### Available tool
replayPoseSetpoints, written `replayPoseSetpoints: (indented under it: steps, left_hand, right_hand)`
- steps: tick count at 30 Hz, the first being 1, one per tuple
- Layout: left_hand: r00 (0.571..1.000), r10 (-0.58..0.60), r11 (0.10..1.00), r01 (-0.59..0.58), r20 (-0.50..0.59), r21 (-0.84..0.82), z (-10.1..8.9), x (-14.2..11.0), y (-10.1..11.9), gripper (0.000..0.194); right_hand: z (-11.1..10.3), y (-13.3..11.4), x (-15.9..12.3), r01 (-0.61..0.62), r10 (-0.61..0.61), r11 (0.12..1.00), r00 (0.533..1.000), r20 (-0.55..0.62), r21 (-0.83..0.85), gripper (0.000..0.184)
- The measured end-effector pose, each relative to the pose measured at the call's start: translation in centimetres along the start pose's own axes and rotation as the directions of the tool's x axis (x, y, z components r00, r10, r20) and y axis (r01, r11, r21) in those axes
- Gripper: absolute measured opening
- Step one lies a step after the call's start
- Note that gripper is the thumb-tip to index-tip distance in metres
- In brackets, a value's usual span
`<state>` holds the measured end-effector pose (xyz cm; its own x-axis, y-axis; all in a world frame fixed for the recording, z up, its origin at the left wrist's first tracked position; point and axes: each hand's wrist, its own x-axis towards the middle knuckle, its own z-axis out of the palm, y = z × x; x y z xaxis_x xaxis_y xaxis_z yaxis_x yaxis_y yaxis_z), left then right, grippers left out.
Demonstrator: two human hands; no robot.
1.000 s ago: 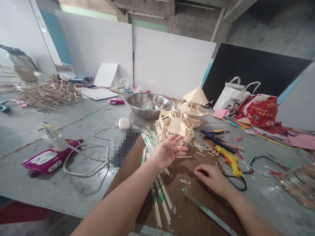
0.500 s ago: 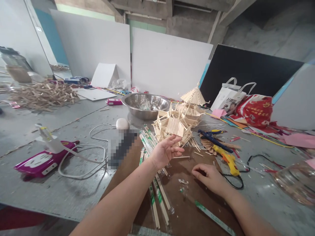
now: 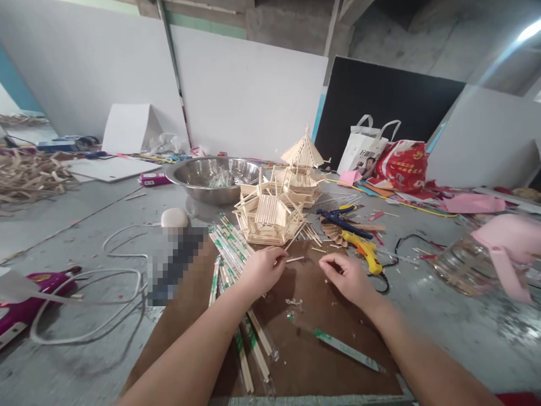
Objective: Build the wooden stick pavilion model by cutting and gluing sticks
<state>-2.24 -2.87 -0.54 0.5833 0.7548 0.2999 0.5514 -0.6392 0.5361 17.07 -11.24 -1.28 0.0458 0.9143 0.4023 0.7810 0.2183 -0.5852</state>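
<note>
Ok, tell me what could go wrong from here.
The left hand is close in front of the stick model, so a forward reach might bump its thin sticks. The right hand is beside the yellow glue gun; an outward swing could knock it, and I can't tell whether it's hot. Wrapped chopsticks run beneath the left forearm, which might scatter them if it drops or sweeps sideways.

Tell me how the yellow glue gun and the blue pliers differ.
The glue gun is mostly yellow; the pliers are mostly dark blue. The glue gun has a black cord; the pliers show none. The glue gun lies nearer the right hand than the pliers do. Both lie untouched.
</note>
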Motion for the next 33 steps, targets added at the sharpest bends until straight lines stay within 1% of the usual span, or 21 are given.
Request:
replayPoseSetpoints:
  steps: [3,8,12,14,16,18,20,21,23,28,33]
  left_hand:
    - [1.000,-0.008,0.997,0.006,0.018,0.075,-0.1,0.1,-0.1,0.023]
    - [0.997,0.002,0.994,-0.011,0.081,0.111,-0.1,0.2,-0.2,0.024]
    - [0.993,0.000,0.990,-0.018,0.119,0.143,0.0,0.2,-0.2,0.026]
    - [0.991,-0.004,0.986,-0.019,0.136,0.164,0.0,0.2,-0.3,0.026]
    - [0.989,-0.011,0.982,-0.017,0.148,0.188,0.0,0.3,-0.4,0.026]
    - [0.988,-0.016,0.978,-0.017,0.154,0.207,0.0,0.3,-0.5,0.026]
    - [0.988,-0.021,0.976,-0.013,0.153,0.218,0.1,0.3,-0.6,0.026]
    - [0.988,-0.024,0.975,-0.010,0.152,0.221,0.1,0.3,-0.6,0.026]
    - [0.988,-0.033,0.973,-0.003,0.151,0.229,0.1,0.4,-0.6,0.027]
    - [0.986,-0.042,0.969,0.001,0.162,0.247,0.0,0.3,-0.4,0.026]
    - [0.988,-0.019,0.974,-0.017,0.155,0.227,0.0,0.1,-0.5,0.026]
  right_hand:
    - [-0.5,0.9,0.3,-0.051,0.048,0.999,0.988,-0.146,-0.017,0.021]
    - [-1.2,2.4,0.8,-0.081,0.070,0.996,0.965,-0.252,-0.035,0.020]
    - [-2.4,3.6,1.1,-0.153,0.119,0.986,0.915,-0.386,-0.058,0.022]
    - [-2.8,4.2,1.2,-0.199,0.149,0.976,0.902,-0.404,-0.084,0.023]
    - [-3.0,4.6,1.4,-0.245,0.177,0.957,0.919,-0.353,-0.156,0.023]
    - [-2.9,4.8,1.6,-0.286,0.221,0.910,0.947,-0.235,-0.298,0.023]
    - [-2.6,4.8,1.7,-0.301,0.279,0.844,0.953,-0.116,-0.444,0.024]
    - [-2.5,4.8,1.9,-0.300,0.304,0.815,0.950,-0.075,-0.496,0.024]
    - [-2.2,4.8,2.2,-0.294,0.334,0.777,0.942,-0.032,-0.557,0.023]
    - [-1.5,4.5,3.7,-0.254,0.376,0.706,0.925,0.046,-0.662,0.026]
    - [-0.7,3.4,5.4,-0.179,0.424,0.640,0.893,0.150,-0.747,0.026]
